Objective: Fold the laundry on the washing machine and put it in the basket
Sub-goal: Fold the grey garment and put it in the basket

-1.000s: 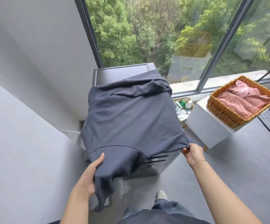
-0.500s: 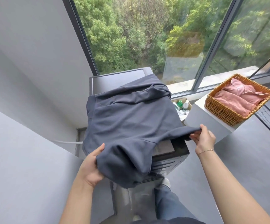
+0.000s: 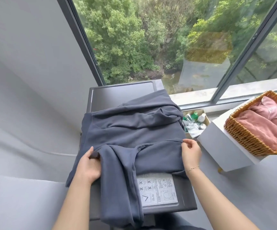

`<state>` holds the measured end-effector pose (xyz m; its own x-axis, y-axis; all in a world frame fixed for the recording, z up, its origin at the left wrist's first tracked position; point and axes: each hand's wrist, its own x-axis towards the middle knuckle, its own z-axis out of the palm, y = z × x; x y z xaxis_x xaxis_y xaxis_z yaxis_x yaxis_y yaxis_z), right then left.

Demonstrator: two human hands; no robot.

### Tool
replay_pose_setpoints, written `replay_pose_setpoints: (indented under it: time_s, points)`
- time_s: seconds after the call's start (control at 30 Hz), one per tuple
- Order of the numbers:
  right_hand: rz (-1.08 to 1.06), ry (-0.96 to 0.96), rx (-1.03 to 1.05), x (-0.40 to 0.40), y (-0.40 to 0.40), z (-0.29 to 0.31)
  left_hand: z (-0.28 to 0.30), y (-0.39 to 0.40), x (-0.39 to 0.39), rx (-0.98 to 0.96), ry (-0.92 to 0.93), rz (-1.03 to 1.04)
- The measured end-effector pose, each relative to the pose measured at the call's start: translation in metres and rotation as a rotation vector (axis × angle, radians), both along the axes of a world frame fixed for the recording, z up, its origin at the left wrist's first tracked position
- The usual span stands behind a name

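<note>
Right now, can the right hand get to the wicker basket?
Probably yes, once it lets go. The right hand pinches the grey garment's edge; the basket sits to its right on a white stand, top open, with only bare stand in between.

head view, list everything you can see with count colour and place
garment: one, dark grey-blue, spread on the washer top, lower part hanging over the front edge
washer: one, dark grey, under the window, white label on its lid
basket: one, tan wicker, on the white stand at right
pink clothes: folded, in the basket; count unclear
stand: one, white, right of the washer
box: one, cardboard, holding several bottles, between washer and stand
window: dark frame, trees outside
left hand: grips the garment's left edge
right hand: fingers pinch the garment's right edge, thin bracelet on the wrist
</note>
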<state>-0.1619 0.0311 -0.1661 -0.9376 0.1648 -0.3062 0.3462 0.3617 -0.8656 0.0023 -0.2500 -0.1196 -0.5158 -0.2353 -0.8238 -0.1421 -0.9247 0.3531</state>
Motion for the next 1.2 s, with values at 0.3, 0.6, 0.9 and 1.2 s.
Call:
replay_pose_setpoints:
  time_s: [0.3,0.6,0.9,1.2]
  points:
    - [0.412,0.601,0.365,0.063,-0.044,-0.008,-0.021,-0.029,0.054,-1.156,-0.239,-0.355]
    - [0.456,0.629,0.389,0.13,-0.083,-0.016,-0.042,-0.04,0.102,-1.492,-0.441,-0.44]
    - [0.507,0.633,0.537,0.136,-0.086,-0.017,-0.013,-0.076,0.084,-1.488,-0.288,-0.586]
    - [0.388,0.189,0.011,0.118,-0.066,0.021,-0.002,-0.045,0.044,-1.943,-0.327,-0.68]
